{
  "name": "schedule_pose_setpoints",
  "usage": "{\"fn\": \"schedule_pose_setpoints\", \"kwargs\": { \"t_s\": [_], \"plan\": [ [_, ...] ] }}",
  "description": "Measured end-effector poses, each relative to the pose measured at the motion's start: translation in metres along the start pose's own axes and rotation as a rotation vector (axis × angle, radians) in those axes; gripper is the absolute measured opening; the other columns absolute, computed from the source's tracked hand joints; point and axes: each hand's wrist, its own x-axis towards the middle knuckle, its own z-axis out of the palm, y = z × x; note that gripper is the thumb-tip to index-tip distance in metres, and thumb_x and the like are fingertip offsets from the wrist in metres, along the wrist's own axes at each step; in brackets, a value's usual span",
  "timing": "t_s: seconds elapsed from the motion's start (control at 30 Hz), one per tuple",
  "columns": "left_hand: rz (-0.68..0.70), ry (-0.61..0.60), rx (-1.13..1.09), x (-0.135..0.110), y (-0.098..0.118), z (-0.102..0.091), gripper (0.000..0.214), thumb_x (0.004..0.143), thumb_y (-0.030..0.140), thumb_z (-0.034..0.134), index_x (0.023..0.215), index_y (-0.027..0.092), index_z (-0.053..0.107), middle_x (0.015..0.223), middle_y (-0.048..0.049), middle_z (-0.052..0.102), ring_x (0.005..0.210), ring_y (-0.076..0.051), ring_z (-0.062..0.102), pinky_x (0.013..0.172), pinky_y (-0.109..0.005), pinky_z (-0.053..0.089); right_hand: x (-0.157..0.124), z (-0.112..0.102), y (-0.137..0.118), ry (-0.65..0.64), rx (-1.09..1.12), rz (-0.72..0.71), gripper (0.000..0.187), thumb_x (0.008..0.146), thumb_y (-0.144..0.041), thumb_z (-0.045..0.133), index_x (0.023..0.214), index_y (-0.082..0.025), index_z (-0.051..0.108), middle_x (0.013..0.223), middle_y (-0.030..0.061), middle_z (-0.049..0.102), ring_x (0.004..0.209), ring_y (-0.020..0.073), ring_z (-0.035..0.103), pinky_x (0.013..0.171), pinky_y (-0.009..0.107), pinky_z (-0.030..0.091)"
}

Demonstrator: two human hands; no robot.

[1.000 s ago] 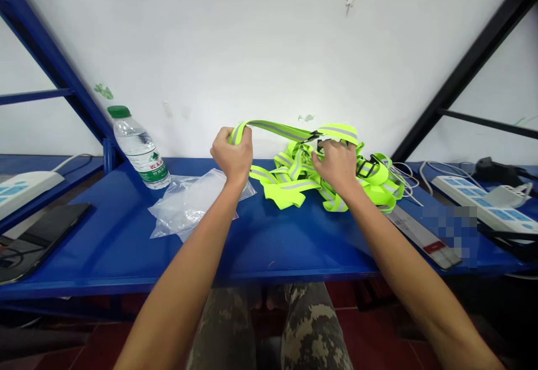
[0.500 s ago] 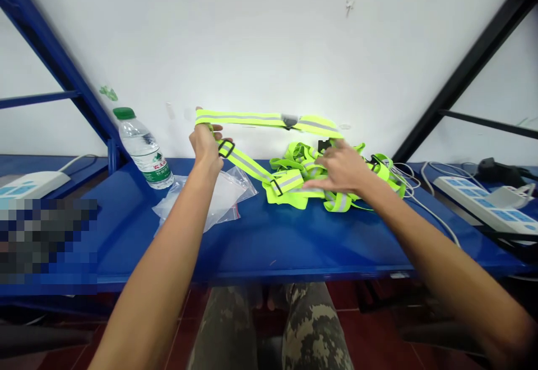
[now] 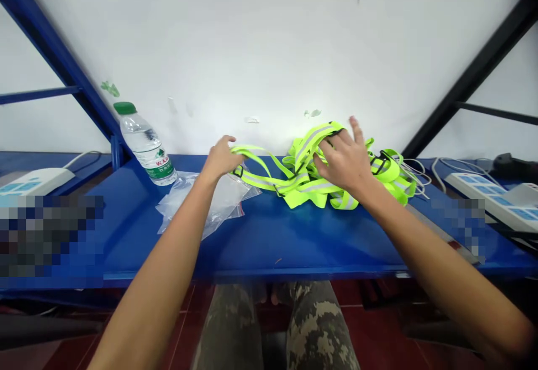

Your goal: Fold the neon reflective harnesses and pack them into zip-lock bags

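My left hand (image 3: 223, 158) is closed on the left end of a yellow-green reflective strap (image 3: 259, 181) with a grey stripe, just above some clear plastic bags (image 3: 189, 204). Two lengths of the strap run rightward from it, with a black buckle close to the fingers. My right hand (image 3: 343, 161) has its fingers bent around a raised loop of strap, while one finger points up. Below and behind it lies a tangled pile of the same reflective straps (image 3: 397, 179) with black buckles. The right fingertips are partly hidden.
A water bottle (image 3: 148, 148) with a green cap stands at the left of the blue table (image 3: 269, 246). Power strips lie at the left (image 3: 40, 182) and right (image 3: 498, 199). White cables (image 3: 420, 176) run beside the pile. A white wall rises directly behind.
The strap stretched between my hands has come down and gone slack. My left hand has moved lower and rightward; my right hand has turned and now lifts a loop by the pile.
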Motion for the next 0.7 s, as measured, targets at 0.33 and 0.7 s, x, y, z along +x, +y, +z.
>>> {"fn": "schedule_pose_setpoints", "kwargs": {
  "t_s": [0.33,0.7],
  "plan": [
    [0.361,-0.308,0.369,-0.056,0.072,0.04,0.097,0.088,0.065,0.042,0.157,0.008,0.004,0.143,-0.0261,0.05,0.135,-0.04,0.045,0.107,-0.05,0.036,0.005,-0.008,-0.043,0.053,0.617,0.115,0.014,0.083,-0.022,0.058,0.08,-0.021,0.072,0.087,0.0067,0.073,0.086,0.0243,0.066,0.081,0.04,0.052],
    [0.096,0.093,0.232,-0.034,0.054,0.028,0.059,0.083,0.019,0.043,0.141,0.012,0.044,0.111,-0.021,0.067,0.109,-0.037,0.063,0.089,-0.046,0.048,-0.006,-0.036,-0.009,0.024,1.406,0.504,0.022,0.077,-0.038,0.071,0.065,-0.021,0.067,0.05,-0.0021,0.057,0.053,0.0157,0.063,0.067,0.037,0.059]
  ]
}}
